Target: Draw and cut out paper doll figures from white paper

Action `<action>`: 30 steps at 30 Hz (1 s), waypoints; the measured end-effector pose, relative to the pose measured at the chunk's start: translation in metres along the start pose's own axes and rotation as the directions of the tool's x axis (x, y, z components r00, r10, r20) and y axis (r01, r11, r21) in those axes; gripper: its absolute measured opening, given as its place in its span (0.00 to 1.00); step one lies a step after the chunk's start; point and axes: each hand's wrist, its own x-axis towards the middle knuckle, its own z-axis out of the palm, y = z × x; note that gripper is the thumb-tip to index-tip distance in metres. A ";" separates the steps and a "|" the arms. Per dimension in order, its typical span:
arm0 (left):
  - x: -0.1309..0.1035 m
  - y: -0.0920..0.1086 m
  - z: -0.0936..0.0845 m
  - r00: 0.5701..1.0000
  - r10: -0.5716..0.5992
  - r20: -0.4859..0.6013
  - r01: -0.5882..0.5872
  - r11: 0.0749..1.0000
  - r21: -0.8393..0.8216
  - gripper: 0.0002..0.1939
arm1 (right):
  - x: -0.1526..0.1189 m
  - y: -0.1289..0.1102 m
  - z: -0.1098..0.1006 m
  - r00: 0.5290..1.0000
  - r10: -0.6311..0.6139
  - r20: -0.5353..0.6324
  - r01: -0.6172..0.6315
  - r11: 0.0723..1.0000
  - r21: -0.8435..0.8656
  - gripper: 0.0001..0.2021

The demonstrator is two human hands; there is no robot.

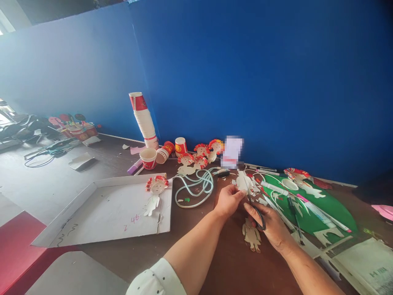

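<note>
My left hand [229, 200] pinches a white paper cut-out [245, 182] between thumb and fingers. The black-handled scissors [260, 218] are in my right hand [272, 227], their blades up against the paper. Below, between my wrists, a paper figure [251, 235] of a little person lies on the brown table. Small white scraps and red-edged bits are scattered just past the paper. A green round sheet [334, 207] bearing markers and a black pen [295, 219] spreads to the right of my right hand.
At left sits a shallow white box lid [113, 205] with a red-haired paper doll [156, 186] on its edge. A tall stack of paper cups [145, 121] leans near the blue partition [260, 82]. A coiled pale cable [196, 196] lies left of my hands.
</note>
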 end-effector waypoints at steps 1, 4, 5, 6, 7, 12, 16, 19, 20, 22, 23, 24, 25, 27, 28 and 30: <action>0.000 0.000 0.000 1.000 0.006 0.001 -0.006 1.000 -0.001 0.15 | 0.000 0.000 0.000 1.000 0.001 0.001 -0.001 1.000 0.003 0.14; 0.000 0.000 0.000 1.000 0.022 0.002 -0.022 1.000 0.007 0.14 | 0.001 0.000 0.000 1.000 -0.005 0.002 0.005 1.000 -0.003 0.14; -0.001 0.000 0.001 1.000 0.026 0.003 -0.026 1.000 0.012 0.14 | 0.001 -0.001 0.000 1.000 -0.003 0.000 0.003 1.000 -0.005 0.14; -0.001 0.000 0.001 1.000 0.028 0.005 -0.028 0.999 0.016 0.14 | 0.001 -0.001 0.000 1.000 0.002 -0.002 -0.002 1.000 -0.003 0.14; -0.001 0.001 0.000 1.000 0.029 0.007 -0.029 0.999 0.019 0.14 | 0.001 -0.001 0.000 1.000 0.006 -0.004 -0.006 1.000 0.001 0.14; 0.001 0.002 -0.002 0.999 0.036 0.007 -0.036 0.999 -0.009 0.15 | 0.000 -0.004 0.001 1.000 0.001 0.008 -0.001 1.000 0.013 0.13; 0.004 0.002 -0.004 0.999 0.034 -0.025 -0.036 0.996 -0.081 0.17 | -0.001 -0.009 0.002 0.999 0.024 0.043 -0.026 0.998 0.053 0.14; 0.004 0.003 -0.004 0.999 0.010 -0.052 -0.016 0.992 -0.121 0.18 | -0.002 -0.008 0.003 0.998 0.040 0.054 -0.046 0.993 0.113 0.16; 0.004 0.003 -0.003 0.999 0.006 -0.052 -0.013 0.991 -0.133 0.18 | -0.002 -0.007 0.003 0.998 0.048 0.051 -0.054 0.989 0.139 0.16; 0.002 0.005 -0.002 0.999 0.005 -0.042 -0.011 0.989 -0.148 0.19 | -0.002 -0.005 0.004 0.997 0.058 0.041 -0.065 0.981 0.182 0.16; 0.001 0.006 -0.002 0.999 0.005 -0.035 -0.011 0.989 -0.149 0.20 | -0.002 -0.004 0.004 0.997 0.061 0.037 -0.067 0.978 0.197 0.16; 0.000 0.007 -0.001 1.000 0.005 -0.030 -0.010 0.989 -0.148 0.20 | -0.002 -0.003 0.005 0.998 0.061 0.032 -0.067 0.976 0.209 0.17; -0.001 0.008 -0.001 1.000 0.006 -0.026 -0.010 0.989 -0.146 0.21 | -0.002 -0.002 0.005 0.998 0.062 0.029 -0.067 0.974 0.218 0.17; -0.002 0.010 0.000 1.000 0.012 -0.019 -0.014 0.989 -0.145 0.21 | -0.002 -0.002 0.005 0.998 0.063 0.025 -0.067 0.973 0.222 0.18; -0.002 0.011 0.000 1.000 0.015 -0.013 -0.017 0.989 -0.144 0.21 | -0.002 -0.002 0.005 0.998 0.063 0.025 -0.066 0.974 0.217 0.18; -0.002 0.011 0.000 1.000 0.026 -0.004 -0.026 0.990 -0.139 0.21 | -0.003 -0.004 0.004 0.998 0.055 0.029 -0.059 0.978 0.199 0.18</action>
